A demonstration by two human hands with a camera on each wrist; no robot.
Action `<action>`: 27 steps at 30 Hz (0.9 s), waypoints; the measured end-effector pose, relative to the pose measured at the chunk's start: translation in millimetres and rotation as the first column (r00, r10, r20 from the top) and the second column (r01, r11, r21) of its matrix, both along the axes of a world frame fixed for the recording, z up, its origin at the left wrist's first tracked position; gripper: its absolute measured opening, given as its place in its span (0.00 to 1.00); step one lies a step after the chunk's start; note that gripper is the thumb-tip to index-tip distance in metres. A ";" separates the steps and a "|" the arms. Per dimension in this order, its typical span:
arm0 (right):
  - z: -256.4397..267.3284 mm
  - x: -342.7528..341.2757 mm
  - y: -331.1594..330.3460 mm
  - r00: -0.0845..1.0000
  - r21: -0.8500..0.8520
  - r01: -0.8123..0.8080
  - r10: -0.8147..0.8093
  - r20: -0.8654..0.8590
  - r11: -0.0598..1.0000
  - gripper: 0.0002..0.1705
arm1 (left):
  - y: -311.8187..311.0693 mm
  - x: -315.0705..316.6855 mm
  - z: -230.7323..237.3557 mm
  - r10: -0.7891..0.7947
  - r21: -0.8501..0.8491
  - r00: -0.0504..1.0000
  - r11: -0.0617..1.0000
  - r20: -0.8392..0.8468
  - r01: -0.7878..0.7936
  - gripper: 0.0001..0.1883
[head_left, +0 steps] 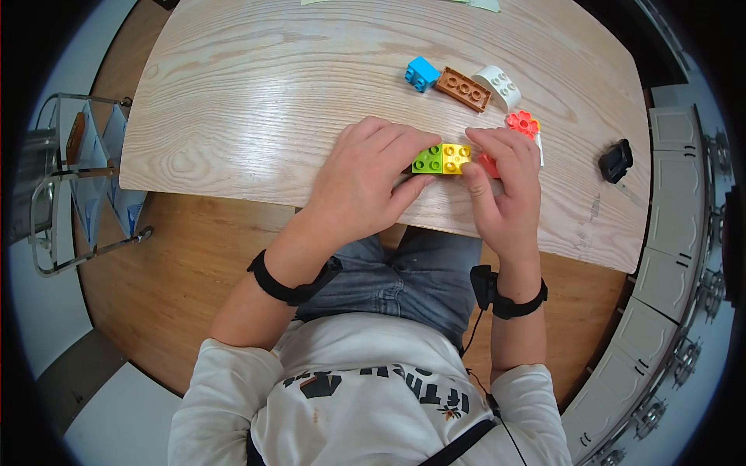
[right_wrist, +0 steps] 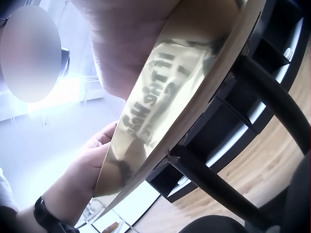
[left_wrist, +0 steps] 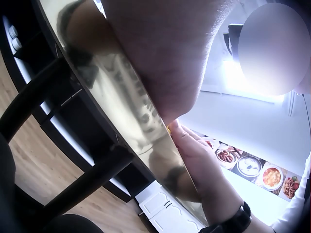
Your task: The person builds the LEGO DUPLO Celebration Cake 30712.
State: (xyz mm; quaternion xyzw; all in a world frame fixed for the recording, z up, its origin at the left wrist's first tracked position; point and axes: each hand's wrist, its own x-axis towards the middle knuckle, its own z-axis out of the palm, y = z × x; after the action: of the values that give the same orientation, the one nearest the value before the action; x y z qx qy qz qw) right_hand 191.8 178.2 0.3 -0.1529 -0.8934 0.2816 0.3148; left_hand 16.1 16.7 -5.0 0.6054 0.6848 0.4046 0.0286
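Note:
In the head view, a green toy building brick and a yellow brick lie side by side, edges together, studs up, near the table's front edge. My left hand grips the green brick from the left, thumb on its near side and fingers on its far side. My right hand pinches the yellow brick at its right end between thumb and forefinger. A red piece shows partly under the right hand, mostly hidden. The wrist views show the hands at the table edge, the bricks nearly all hidden.
Beyond the hands lie a blue brick, an upturned brown brick, a white curved brick and a red flower piece. A black object sits at the right of the wooden table. A metal-framed cart stands at left.

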 end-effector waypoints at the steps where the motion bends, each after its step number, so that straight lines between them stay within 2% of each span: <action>1: -1.9 0.0 0.6 1.000 0.018 0.001 -0.001 0.008 1.000 0.19 | -0.1 -0.1 0.1 0.001 0.000 1.000 1.000 0.001 -0.001 0.22; 9: -3.6 -2.8 -1.4 0.999 0.029 0.025 -0.026 0.029 0.999 0.14 | -1.1 0.8 0.9 0.007 -0.006 1.000 1.000 -0.010 -0.007 0.23; 27: -3.8 -2.8 -0.1 1.000 0.005 0.024 -0.024 0.012 1.000 0.12 | -1.1 0.4 3.2 0.000 -0.019 1.000 1.000 0.001 0.000 0.24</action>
State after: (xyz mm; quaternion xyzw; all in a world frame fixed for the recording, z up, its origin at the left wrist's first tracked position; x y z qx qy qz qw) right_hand 189.0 178.1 -3.5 -0.1644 -0.8941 0.2749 0.3130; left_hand 16.5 15.6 -1.8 0.6048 0.6888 0.3984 0.0346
